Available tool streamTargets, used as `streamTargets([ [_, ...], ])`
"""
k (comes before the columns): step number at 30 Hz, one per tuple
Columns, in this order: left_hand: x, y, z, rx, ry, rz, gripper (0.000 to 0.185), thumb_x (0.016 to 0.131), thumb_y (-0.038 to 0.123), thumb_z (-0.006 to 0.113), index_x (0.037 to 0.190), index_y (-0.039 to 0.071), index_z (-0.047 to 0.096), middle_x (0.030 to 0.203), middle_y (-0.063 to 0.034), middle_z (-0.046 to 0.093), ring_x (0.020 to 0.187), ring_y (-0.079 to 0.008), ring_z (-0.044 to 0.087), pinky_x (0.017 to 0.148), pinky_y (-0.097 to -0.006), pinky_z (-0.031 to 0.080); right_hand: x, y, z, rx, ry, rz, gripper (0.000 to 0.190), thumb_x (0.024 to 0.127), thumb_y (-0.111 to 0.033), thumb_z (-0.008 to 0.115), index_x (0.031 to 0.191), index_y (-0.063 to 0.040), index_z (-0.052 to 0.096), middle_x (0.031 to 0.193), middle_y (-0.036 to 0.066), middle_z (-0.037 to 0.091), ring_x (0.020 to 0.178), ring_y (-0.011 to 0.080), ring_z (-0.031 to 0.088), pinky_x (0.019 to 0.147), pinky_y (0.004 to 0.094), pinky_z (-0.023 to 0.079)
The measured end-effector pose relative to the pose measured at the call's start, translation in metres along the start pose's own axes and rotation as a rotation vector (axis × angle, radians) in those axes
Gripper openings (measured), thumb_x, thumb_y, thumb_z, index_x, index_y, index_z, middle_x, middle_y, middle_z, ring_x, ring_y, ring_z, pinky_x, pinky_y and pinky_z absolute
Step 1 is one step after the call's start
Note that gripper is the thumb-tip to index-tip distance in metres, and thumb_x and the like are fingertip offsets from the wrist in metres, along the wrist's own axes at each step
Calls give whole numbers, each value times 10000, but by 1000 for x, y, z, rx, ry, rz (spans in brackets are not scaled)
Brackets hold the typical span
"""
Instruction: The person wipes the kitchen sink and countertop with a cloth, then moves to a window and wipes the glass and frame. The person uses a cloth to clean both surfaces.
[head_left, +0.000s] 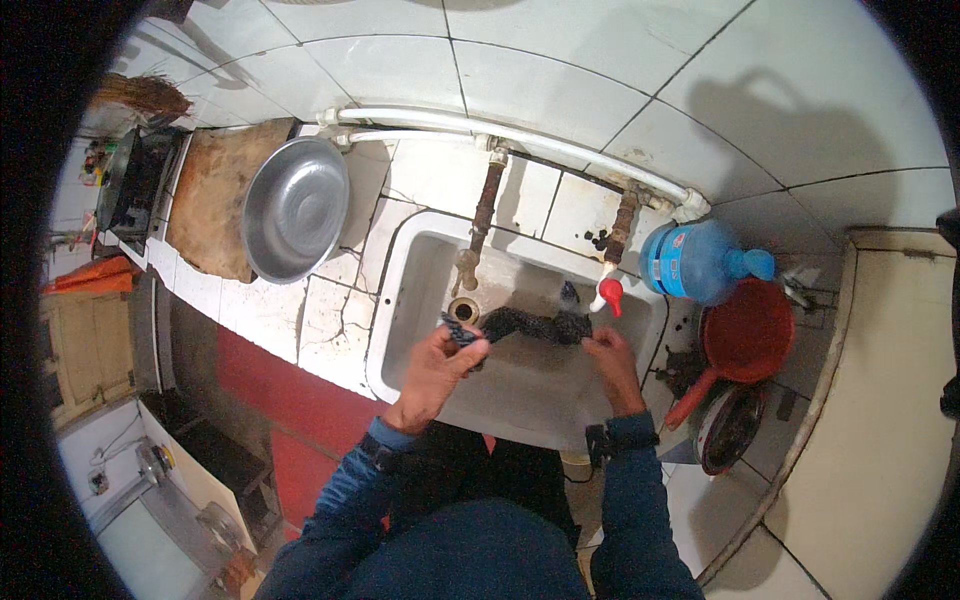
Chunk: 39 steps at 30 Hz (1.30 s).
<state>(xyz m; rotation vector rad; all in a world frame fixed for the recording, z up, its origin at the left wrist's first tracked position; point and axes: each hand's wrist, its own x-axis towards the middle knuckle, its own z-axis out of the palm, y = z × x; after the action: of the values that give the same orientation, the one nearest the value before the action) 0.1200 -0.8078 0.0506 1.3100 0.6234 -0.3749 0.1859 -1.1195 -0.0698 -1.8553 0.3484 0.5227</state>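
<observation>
A dark, patterned piece of fabric (525, 324), sock-like in shape, stretches between my hands above the basin of a white sink (386, 330). My left hand (442, 371) grips a bunched end between thumb and fingers, close to the drain hole (463, 310). At the fabric's other end, my right hand (616, 367) pinches the edge with its fingertips. A small part of the fabric sticks up near the tap with the red handle (611, 295). An older, corroded metal tap (466, 266) hangs over the sink's left side.
On the tiled counter to the left, a metal basin (296, 210) overlaps a worn wooden board (206, 199). Right of the sink are a large blue plastic bottle (694, 261), a red plastic dipper (748, 321) and a dark pan (733, 427). White pipes (525, 133) run along the wall.
</observation>
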Motion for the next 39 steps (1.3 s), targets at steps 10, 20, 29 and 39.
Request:
streamTargets([
  [10, 10, 6, 34, 187, -227, 18, 383, 989, 130, 720, 1343, 67, 590, 1017, -49, 693, 926, -153, 661, 804, -327, 539, -53, -53, -12, 358, 160, 218, 222, 943, -106, 688, 1130, -73, 574, 1250, 123, 682, 1109, 193, 652, 988, 367, 529],
  [20, 20, -11, 77, 906, -429, 350, 673, 922, 5, 553, 1555, 48, 328, 1093, -298, 693, 996, -483, 675, 840, -553, 550, -75, -64, 34, -169, -124, -268, 545, 921, -90, 719, 1440, -101, 553, 1293, 90, 663, 1113, 242, 658, 954, 376, 538],
  [29, 51, -70, 52, -28, -343, -314, 631, 1018, 389, 651, 1502, 59, 417, 1309, -188, 645, 1132, -282, 652, 976, -455, 568, 19, -10, 41, 328, 243, 0, 294, 995, -231, 693, 1240, -70, 664, 1249, 115, 627, 1140, 224, 610, 871, 379, 559],
  [39, 110, -101, 101, -679, -468, -492, 584, 1040, 546, 572, 1366, 62, 589, 1156, -124, 692, 1086, -257, 680, 900, -467, 587, -69, -35, 30, 1018, -243, 254, 132, 1047, -181, 609, 1089, -58, 629, 1001, 11, 662, 920, 154, 634, 713, 292, 516],
])
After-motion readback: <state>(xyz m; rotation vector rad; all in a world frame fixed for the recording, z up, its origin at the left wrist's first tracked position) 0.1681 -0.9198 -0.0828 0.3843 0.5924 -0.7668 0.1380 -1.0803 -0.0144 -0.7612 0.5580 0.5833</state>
